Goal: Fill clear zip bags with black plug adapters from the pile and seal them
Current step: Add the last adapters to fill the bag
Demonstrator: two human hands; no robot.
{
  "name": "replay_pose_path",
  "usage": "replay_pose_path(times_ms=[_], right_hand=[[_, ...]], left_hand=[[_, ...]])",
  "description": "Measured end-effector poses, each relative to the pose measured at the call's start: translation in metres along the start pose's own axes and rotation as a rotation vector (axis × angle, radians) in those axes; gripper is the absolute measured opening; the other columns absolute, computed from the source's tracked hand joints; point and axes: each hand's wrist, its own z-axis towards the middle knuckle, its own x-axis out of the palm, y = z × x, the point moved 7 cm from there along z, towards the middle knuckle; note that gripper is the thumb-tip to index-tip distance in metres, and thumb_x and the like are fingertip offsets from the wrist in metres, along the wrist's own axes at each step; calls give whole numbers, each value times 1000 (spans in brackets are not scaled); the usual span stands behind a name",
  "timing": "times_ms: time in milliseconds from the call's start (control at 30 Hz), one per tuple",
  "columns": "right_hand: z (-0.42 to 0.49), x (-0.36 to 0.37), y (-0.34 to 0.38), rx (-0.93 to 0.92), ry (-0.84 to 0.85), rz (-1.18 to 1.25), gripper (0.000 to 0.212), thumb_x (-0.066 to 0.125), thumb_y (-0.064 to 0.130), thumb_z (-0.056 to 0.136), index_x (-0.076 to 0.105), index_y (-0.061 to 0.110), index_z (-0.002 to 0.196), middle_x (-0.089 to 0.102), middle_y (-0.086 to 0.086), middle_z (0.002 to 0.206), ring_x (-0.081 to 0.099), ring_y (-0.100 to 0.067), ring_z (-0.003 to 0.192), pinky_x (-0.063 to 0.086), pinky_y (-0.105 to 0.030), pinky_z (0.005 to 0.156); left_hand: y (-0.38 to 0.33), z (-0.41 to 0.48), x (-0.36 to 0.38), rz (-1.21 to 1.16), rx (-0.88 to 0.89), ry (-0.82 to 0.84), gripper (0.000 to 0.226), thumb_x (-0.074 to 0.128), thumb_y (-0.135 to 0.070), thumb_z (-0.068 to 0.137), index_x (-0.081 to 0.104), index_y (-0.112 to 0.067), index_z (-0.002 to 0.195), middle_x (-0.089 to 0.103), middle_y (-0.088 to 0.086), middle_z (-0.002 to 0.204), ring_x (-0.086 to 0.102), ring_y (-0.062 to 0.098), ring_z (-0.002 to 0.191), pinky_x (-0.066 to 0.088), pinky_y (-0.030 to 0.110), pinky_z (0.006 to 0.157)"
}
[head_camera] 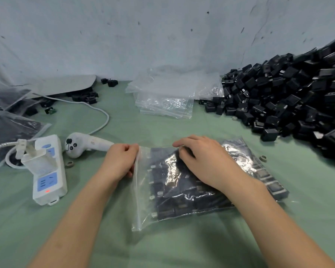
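Pinching zip strip's far corner with left hand (122, 161); pressing right hand (203, 163), fingers bent, gripping nothing, on the filled zip bag (172, 192) lying on green cloth (104, 238) up front. Probably just starting the seal. Lots left: big pile (298, 97) right, empty bags (162, 97) behind. Finished bags (8, 128) far left.

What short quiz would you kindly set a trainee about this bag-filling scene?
1. True or false: the left hand pinches an edge of the filled clear plastic zip bag.
2. The loose pile of black plug adapters lies: A) right of that bag; B) left of it; C) under it.
3. Fill in: the right hand rests on top of the filled ____.
Key: 1 true; 2 A; 3 bag.
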Motion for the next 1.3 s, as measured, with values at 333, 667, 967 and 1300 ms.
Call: replay_pose_path(times_ms=[333,667,967,1300], right_hand=[[0,2,0,-7,8,-10,36,37,31,105,62,32,131,66,10,124,59,-16,113,37,-35,108],[0,2,1,-12,6,-14,36,36,31,105,61,32,132,66,11,123,60,-14,110,36,-33,107],[0,2,0,-17,5,-15,36,37,31,105,61,32,132,66,10,123,60,-15,111,37,-34,108],[-1,2,0,-21,4,-21,36,37,32,105,60,32,132,66,10,122,60,-15,110,37,-33,106]], left_hand=[[5,6,1,-32,-5,36,39,62,-37,96,67,-6,72,50,-3,37,38,11,28,35,14,35],[14,12,7,-181,-51,101,38,64,-37,94,60,-12,65,48,-2,41,37,15,36,34,21,43],[16,14,10,-233,-70,117,37,64,-37,95,58,-12,67,47,0,43,36,17,41,33,24,45],[15,11,9,-238,-46,116,35,65,-37,94,63,-9,73,50,1,47,39,16,40,37,23,45]])
